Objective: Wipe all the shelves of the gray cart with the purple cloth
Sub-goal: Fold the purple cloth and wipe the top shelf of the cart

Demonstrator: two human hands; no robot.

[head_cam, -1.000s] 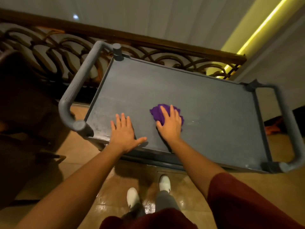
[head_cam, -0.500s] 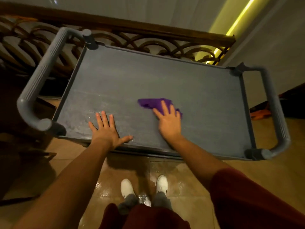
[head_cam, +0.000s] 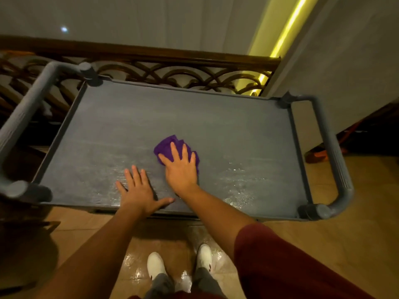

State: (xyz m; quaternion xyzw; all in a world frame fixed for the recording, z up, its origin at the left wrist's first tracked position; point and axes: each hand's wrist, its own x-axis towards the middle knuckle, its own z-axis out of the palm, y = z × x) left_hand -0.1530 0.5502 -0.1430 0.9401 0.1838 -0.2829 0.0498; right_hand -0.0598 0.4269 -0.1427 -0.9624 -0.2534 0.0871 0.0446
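Observation:
The gray cart's top shelf [head_cam: 151,117] fills the middle of the view, with wet streaks along its near half. A bunched purple cloth [head_cam: 165,145] lies near the shelf's middle. My right hand [head_cam: 181,169] presses flat on the cloth with fingers spread, covering its near part. My left hand [head_cam: 140,194] rests flat and spread on the shelf near the front rim, just left of the right hand, holding nothing. The lower shelves are hidden under the top one.
Gray tubular handles stand at the cart's left end [head_cam: 28,117] and right end [head_cam: 332,152]. A dark wood and iron railing [head_cam: 172,70] runs right behind the cart. A white wall [head_cam: 345,61] rises at the right. My white shoes [head_cam: 155,264] stand on the tan tile floor.
My right hand has slid the cloth a little to the right and back toward me across the shelf. My left hand stays flat near the front rim. The camera view has shifted.

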